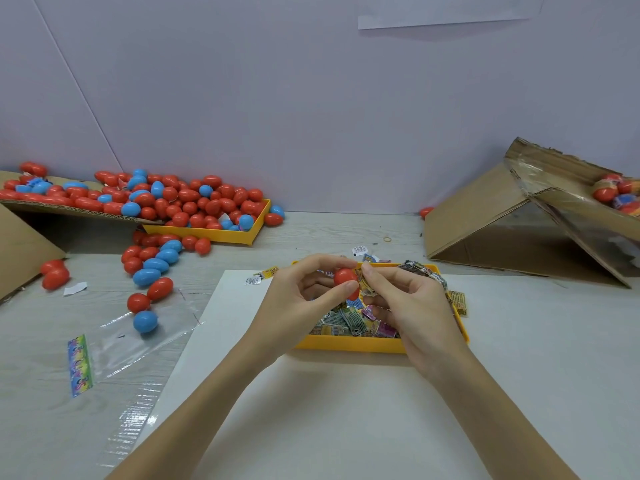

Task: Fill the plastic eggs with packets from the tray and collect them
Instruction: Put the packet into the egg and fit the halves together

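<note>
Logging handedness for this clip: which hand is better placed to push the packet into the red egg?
Right. The right hand already pinches the packet against the red egg, which the left hand holds.

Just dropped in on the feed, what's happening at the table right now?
A person is filling plastic eggs. The left hand holds a red egg over the yellow tray of packets, while the right hand pinches a folded packet against the egg. Unfilled red and blue eggs lie heaped in a second yellow tray at the far left, some spilled on the table. A cardboard box at the right holds a few eggs.
</note>
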Demonstrator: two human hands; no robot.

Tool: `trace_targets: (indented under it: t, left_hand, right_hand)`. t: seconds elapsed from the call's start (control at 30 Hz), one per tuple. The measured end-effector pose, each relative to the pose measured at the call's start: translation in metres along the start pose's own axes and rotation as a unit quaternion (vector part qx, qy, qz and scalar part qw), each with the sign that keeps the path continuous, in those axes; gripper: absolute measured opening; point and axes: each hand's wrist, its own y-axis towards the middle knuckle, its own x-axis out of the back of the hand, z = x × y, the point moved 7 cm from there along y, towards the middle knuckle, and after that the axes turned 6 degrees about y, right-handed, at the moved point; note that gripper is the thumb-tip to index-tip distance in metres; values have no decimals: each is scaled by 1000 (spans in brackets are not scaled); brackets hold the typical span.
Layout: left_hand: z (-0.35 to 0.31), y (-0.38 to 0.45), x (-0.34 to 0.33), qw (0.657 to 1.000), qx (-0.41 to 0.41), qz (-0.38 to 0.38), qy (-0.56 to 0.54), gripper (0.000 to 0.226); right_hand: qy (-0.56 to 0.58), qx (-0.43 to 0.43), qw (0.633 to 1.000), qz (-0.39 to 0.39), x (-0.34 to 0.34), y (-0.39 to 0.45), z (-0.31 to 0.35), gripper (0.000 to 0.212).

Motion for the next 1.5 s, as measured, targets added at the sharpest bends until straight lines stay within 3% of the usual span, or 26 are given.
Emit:
trace_targets:
  t: [0.63,0.87,1.0,1.2,1.5]
  left_hand:
    - [5,0,4,999,21,-37,0,24]
    - [0,-2,4,997,2,-65,-27,38]
    - [-2,-1,5,998,-9,-61,-24,47]
    - [-6,-1,10,997,-14,-70,-28,42]
    - [-8,0,6,999,-29,-42,-20,40]
  right_hand:
    - [-43,31,999,8,-3,-4,4,13]
    - [-51,65,997,5,-4,-7,8,10]
    - [-50,88,995,6,-6,-9,11,13]
    - [-16,94,995,-31,1,-4,16,23]
    - [-36,79,996,0,2,0,14,26]
